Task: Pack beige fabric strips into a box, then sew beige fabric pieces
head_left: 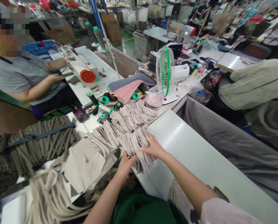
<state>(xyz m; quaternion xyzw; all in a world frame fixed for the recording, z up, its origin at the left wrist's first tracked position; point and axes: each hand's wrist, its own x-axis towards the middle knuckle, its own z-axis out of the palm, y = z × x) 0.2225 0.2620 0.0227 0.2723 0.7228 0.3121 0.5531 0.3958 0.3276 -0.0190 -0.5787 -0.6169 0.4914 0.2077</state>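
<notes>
A row of beige folded fabric strips (135,141) stands packed on edge at the near end of the table. My left hand (126,163) presses on its near left side, thumb over the strips, some fingertips out of sight behind the cloth. On the opposite side my right hand (155,147) holds the same row, thumb and fingers around its right edge. The strips are squeezed between both hands. Just behind, touching this row, lie more beige fabric strips (134,115) in a longer row.
Flat beige fabric pieces (85,163) and long loose strips (52,199) lie to the left, beside dark tied strips (43,140). Thread spools (105,109) and a fan (165,73) stand beyond. A white tabletop (199,158) extends right. A co-worker (29,77) sits at a sewing machine (83,67).
</notes>
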